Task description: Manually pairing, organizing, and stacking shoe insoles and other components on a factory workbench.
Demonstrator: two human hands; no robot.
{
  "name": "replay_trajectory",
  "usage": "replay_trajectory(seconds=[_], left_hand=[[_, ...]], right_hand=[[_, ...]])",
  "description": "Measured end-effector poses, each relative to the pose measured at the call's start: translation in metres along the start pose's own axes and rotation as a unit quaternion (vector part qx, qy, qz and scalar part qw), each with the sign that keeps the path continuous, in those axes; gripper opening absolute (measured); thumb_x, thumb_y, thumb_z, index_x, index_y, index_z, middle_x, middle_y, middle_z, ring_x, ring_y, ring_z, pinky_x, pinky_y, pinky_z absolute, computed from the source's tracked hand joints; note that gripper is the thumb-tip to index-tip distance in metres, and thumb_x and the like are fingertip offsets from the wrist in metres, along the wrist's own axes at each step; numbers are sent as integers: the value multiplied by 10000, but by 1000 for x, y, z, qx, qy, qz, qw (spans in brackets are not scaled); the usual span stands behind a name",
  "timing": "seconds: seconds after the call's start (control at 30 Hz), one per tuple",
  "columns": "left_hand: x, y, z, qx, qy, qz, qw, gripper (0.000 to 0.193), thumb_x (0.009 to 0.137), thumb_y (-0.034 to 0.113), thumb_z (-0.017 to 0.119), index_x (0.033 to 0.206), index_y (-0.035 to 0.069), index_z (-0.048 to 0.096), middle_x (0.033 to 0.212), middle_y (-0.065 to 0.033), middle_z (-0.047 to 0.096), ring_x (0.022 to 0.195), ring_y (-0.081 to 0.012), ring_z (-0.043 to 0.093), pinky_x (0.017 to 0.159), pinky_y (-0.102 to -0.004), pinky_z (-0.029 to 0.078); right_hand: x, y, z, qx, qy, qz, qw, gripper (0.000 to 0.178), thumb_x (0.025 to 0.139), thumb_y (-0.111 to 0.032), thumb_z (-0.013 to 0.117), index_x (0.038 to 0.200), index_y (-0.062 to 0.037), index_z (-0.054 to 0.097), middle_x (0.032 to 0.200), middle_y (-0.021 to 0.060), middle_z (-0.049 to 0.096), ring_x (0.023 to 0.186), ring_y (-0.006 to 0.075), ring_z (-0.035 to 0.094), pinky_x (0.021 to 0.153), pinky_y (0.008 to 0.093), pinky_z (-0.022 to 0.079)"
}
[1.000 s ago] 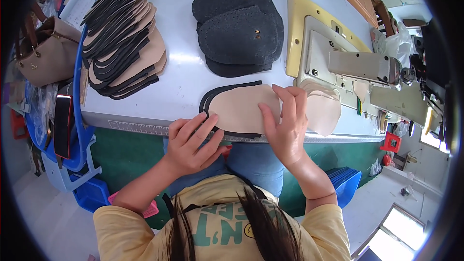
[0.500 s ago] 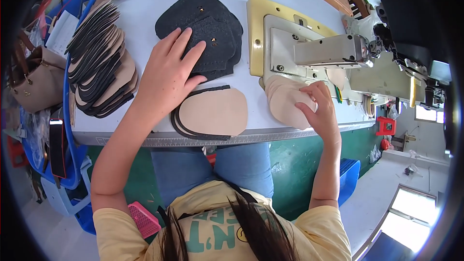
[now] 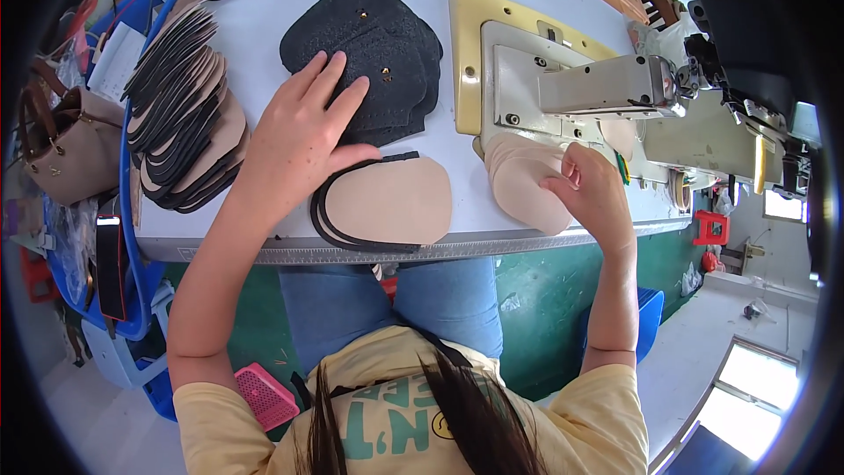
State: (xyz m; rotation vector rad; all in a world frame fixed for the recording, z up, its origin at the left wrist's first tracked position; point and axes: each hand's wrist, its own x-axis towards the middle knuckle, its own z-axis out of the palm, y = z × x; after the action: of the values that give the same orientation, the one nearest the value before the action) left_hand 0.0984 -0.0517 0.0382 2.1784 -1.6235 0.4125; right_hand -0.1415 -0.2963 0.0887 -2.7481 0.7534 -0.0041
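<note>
My left hand (image 3: 308,127) lies with fingers spread on a pile of black leather pieces (image 3: 387,66) with small gold-coloured fittings. Its thumb reaches toward a beige rounded panel (image 3: 389,202), which lies on black-edged ones near the table's front edge. At the right, my right hand (image 3: 600,198) touches the side of a fanned stack of beige rounded pieces (image 3: 526,189). Thumb and index finger are apart there, the other fingers curled; no piece shows lifted between them. The stack lies just in front of a sewing machine (image 3: 607,88).
A tall fanned pile of black and beige panels (image 3: 189,123) stands at the left, beside a blue basket (image 3: 132,281). A beige handbag (image 3: 75,145) is further left. A metal ruler strip (image 3: 352,246) runs along the table's front edge. A red stool (image 3: 710,227) stands beyond at right.
My right hand has shifted slightly right across the beige stack, its index finger drawn toward the stack's right side. My left hand stays on the black pieces, its thumb a little further out.
</note>
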Motion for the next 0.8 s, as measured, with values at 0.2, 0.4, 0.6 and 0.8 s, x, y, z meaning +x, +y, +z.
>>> replay_trajectory(seconds=[0.2,0.4,0.6,0.8], left_hand=[[-3,-2,7,-6,4,-20,1000,467,772,262,742,1175,58,624,1312,-159,545,1227,-345,513,967,-432,471],[-3,-1,3,-51,11,-27,998,337,843,124,655,1171,47,626,1328,-168,534,1242,-365,497,972,-432,467],[-14,13,-2,-34,71,-8,997,333,810,82,616,1130,-12,626,1190,-206,610,1182,-373,545,984,-425,466],[-80,71,-4,-50,-26,60,997,339,836,143,624,1130,-25,624,1214,-216,594,1164,-388,558,962,-478,473]], right_hand=[[-18,19,15,57,82,14,995,267,724,-149,772,805,-10,559,714,80,554,666,184,519,650,298,438],[-28,26,19,281,97,11,955,122,829,-27,674,882,-7,566,795,2,589,738,83,519,699,226,433],[-31,45,26,483,106,63,867,93,900,-33,620,970,-7,566,829,16,632,758,56,584,685,179,447],[-21,2,35,559,71,117,818,96,887,8,600,974,-8,561,828,31,653,698,71,618,636,195,489]])
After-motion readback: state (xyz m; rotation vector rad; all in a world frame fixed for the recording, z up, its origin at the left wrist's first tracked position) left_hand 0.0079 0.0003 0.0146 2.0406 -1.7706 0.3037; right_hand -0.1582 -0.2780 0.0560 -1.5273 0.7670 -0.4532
